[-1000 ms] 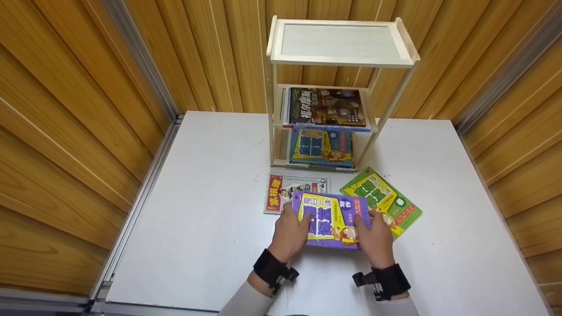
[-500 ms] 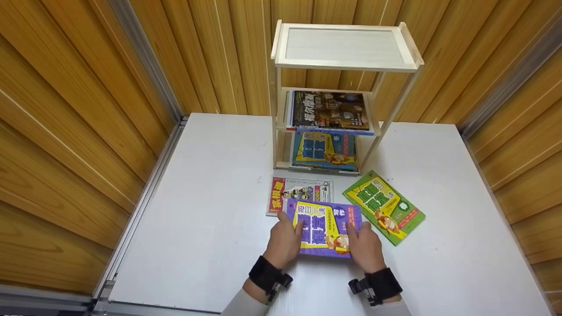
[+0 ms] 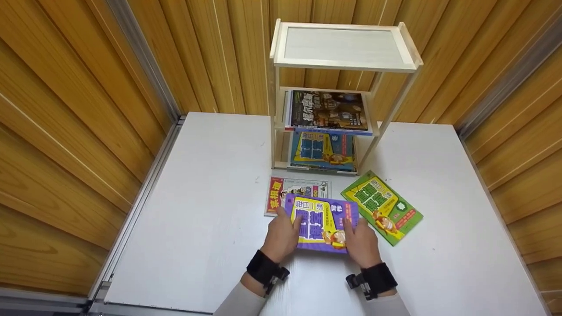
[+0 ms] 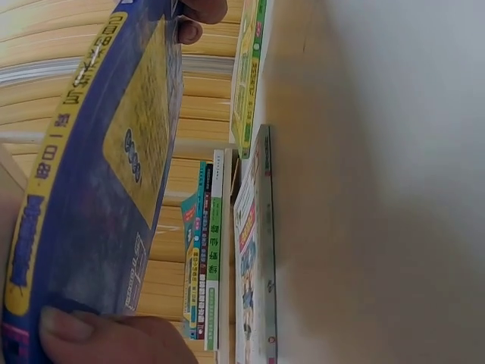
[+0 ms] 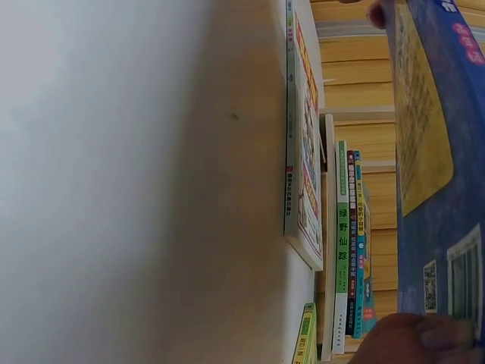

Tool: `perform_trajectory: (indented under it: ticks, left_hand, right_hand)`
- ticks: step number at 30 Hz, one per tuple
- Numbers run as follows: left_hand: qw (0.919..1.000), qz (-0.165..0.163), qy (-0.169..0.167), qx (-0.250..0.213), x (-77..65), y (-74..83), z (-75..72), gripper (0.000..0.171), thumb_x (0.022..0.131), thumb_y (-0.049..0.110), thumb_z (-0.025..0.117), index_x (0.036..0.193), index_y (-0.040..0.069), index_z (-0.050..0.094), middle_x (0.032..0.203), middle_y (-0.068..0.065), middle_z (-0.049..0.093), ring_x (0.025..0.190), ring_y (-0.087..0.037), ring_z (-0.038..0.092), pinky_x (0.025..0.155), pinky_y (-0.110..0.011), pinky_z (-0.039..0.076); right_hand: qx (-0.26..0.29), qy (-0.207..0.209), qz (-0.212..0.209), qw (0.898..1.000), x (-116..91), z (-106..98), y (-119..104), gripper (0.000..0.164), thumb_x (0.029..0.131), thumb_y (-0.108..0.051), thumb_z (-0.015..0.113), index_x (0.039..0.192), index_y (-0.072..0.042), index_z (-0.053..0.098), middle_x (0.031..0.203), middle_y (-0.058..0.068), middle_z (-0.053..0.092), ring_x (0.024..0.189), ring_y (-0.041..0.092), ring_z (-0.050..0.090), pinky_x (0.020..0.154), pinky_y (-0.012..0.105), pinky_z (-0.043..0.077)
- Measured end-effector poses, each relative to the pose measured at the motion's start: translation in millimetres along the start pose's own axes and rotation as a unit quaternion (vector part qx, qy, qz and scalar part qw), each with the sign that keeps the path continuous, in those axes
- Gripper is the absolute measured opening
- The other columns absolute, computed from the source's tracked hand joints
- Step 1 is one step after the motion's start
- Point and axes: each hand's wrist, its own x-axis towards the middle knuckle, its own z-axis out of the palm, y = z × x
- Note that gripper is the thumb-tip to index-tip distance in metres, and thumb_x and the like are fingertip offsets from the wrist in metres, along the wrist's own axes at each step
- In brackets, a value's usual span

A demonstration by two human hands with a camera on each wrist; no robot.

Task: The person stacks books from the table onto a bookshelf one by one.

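A purple book (image 3: 316,221) with a yellow title panel is held flat, cover up, above the table in the head view. My left hand (image 3: 281,235) grips its left edge, thumb on the cover. At the right edge my right hand (image 3: 363,243) pinches it in the same way. The left wrist view shows the book's yellow spine and underside (image 4: 114,189) raised off the table. Beyond it lies a white book with a red strip (image 3: 275,197), partly hidden by the purple one. A green book (image 3: 382,206) rests at an angle to the right.
A pale wooden shelf rack (image 3: 344,67) stands behind the books. On its middle level lies a stack topped by a dark book (image 3: 329,109); its bottom level holds a stack with a blue book (image 3: 322,149) on top. Wood-grain panels (image 3: 228,57) enclose the white table (image 3: 197,210).
Both hands have carried the purple book a little to the left. It no longer overlaps the green book in the head view. The grip stays the same.
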Motion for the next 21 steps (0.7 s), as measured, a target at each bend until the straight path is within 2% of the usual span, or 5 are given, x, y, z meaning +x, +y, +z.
perform_trajectory:
  ticks: [6,9,12,17,21]
  left_hand:
    - [0.9997,0.014,0.004,0.022,36.0,6.2,-3.6,0.062,0.114,0.043,0.059,0.143,-0.010,0.045,0.087,-0.011,0.067,0.078,-0.022,0.068,0.076,-0.045,0.060]
    - [0.9988,0.021,0.015,0.043,62.1,13.9,-2.7,0.068,0.115,0.045,0.056,0.148,-0.013,0.043,0.093,-0.017,0.072,0.086,-0.028,0.075,0.081,-0.047,0.063]
    - [0.9959,0.024,0.036,0.079,88.3,19.5,-0.4,0.069,0.115,0.045,0.056,0.148,-0.014,0.043,0.098,-0.022,0.076,0.091,-0.033,0.079,0.082,-0.048,0.065]
    - [0.9900,0.042,0.052,0.124,123.8,28.1,2.6,0.066,0.116,0.044,0.054,0.147,-0.014,0.045,0.101,-0.024,0.079,0.092,-0.034,0.081,0.080,-0.047,0.066]
    - [0.9885,0.062,0.064,0.122,153.0,37.4,0.7,0.067,0.116,0.044,0.052,0.148,-0.015,0.046,0.103,-0.024,0.079,0.093,-0.035,0.081,0.079,-0.047,0.066]
  right_hand:
    - [-0.016,0.018,-0.010,1.000,33,-2,-11,0.055,0.118,-0.043,0.046,0.127,0.010,0.053,0.096,0.024,0.065,0.086,0.035,0.066,0.072,0.046,0.055]
    - [-0.021,0.019,-0.012,1.000,60,-5,-16,0.064,0.118,-0.047,0.042,0.136,0.014,0.051,0.110,0.034,0.068,0.100,0.047,0.071,0.086,0.056,0.059]
    - [-0.029,0.038,-0.036,0.998,95,2,-13,0.071,0.117,-0.051,0.042,0.137,0.017,0.052,0.115,0.040,0.069,0.109,0.056,0.071,0.096,0.065,0.057]
    - [-0.028,0.058,-0.055,0.996,144,11,-2,0.075,0.115,-0.055,0.046,0.131,0.018,0.057,0.112,0.039,0.070,0.104,0.053,0.071,0.092,0.062,0.058]
    - [-0.029,0.054,-0.043,0.997,160,-3,-23,0.077,0.116,-0.052,0.043,0.141,0.020,0.052,0.122,0.041,0.069,0.113,0.055,0.068,0.099,0.064,0.055]
